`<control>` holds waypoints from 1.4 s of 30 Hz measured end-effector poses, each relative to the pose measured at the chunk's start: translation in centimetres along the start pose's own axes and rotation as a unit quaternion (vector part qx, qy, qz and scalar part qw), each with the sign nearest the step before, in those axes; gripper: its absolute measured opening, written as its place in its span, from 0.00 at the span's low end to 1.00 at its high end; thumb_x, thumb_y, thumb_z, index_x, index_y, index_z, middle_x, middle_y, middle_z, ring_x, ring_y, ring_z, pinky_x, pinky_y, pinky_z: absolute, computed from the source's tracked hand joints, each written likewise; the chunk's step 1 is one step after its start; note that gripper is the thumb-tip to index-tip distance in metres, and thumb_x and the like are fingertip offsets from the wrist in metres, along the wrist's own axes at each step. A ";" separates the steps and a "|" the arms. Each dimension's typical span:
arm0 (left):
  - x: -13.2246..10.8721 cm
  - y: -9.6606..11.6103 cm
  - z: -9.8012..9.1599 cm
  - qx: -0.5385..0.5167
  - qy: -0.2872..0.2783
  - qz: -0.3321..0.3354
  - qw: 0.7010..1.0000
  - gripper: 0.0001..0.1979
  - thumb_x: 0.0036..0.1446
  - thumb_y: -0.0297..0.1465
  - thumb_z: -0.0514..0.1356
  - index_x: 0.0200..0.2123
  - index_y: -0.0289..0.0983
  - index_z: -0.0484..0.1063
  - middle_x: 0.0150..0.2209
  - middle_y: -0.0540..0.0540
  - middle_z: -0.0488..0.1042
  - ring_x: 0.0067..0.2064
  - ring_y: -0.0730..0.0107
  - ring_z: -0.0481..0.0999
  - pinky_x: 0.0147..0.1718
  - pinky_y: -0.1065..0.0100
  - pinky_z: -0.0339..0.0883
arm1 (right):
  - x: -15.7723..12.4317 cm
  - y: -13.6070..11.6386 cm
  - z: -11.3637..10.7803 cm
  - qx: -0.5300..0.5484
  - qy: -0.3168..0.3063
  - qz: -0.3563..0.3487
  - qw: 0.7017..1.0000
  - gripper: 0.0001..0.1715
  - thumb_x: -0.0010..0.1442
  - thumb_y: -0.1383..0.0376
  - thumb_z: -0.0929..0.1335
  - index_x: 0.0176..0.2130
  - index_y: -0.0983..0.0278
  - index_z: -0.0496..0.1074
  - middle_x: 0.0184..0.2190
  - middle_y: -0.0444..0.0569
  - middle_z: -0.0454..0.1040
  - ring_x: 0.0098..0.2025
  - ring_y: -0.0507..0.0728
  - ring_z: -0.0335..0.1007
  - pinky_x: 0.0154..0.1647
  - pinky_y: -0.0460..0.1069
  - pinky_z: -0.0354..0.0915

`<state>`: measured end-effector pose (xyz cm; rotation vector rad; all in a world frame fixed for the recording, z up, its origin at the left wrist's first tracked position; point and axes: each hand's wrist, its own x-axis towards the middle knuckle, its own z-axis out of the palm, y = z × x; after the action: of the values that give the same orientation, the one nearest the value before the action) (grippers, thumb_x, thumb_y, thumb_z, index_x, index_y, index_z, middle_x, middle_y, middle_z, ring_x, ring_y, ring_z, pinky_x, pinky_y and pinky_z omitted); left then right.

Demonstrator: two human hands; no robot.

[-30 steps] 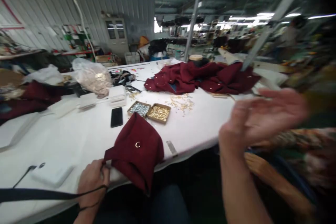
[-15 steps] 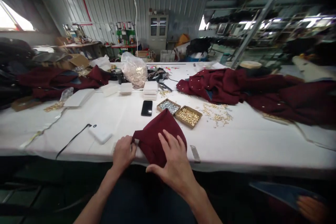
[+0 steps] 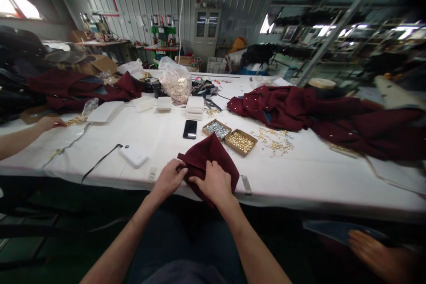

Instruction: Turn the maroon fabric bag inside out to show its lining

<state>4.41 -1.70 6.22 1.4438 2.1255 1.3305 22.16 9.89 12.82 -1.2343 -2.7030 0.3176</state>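
Note:
A folded piece of maroon cloth [image 3: 218, 148] lies at the table's front edge, its pointed corner aimed away from me. My left hand [image 3: 171, 177] pinches the cloth's left side between thumb and bent fingers. On the middle of the same cloth, my right hand [image 3: 216, 183] is closed, fingers curled together into the fabric and thumb towards the left hand. Just beyond the cloth stand a small box of silver studs [image 3: 217, 129] and a small box of gold studs [image 3: 241, 142]. More gold studs [image 3: 273, 141] lie loose to their right.
A black phone [image 3: 190, 129] and a white power-bank-like block [image 3: 133, 156] lie left of the boxes. Maroon garments [image 3: 269, 102] heap at the right. A co-worker's hand [image 3: 49, 124] reaches gold pieces at far left; another person's hand [image 3: 369, 246] is low at right.
My right hand, spread over the cloth before, has curled its fingers down onto it. The cloth's left strip is folded inward with my left hand. A co-worker's hand has entered at left.

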 end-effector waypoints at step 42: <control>2.0 12.6 2.7 0.186 0.032 0.006 0.982 0.21 0.81 0.38 0.44 0.47 0.38 0.75 0.41 0.39 0.83 0.43 0.58 0.84 0.45 0.60 0.73 | -5.5 10.8 -4.8 0.632 0.377 0.172 0.655 0.26 0.62 0.46 0.80 0.41 0.65 0.79 0.35 0.45 0.80 0.34 0.54 0.75 0.35 0.47 0.77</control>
<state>12.80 2.56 15.19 1.5634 2.5131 1.0310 34.61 13.24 14.45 -0.9520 -0.9694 1.1378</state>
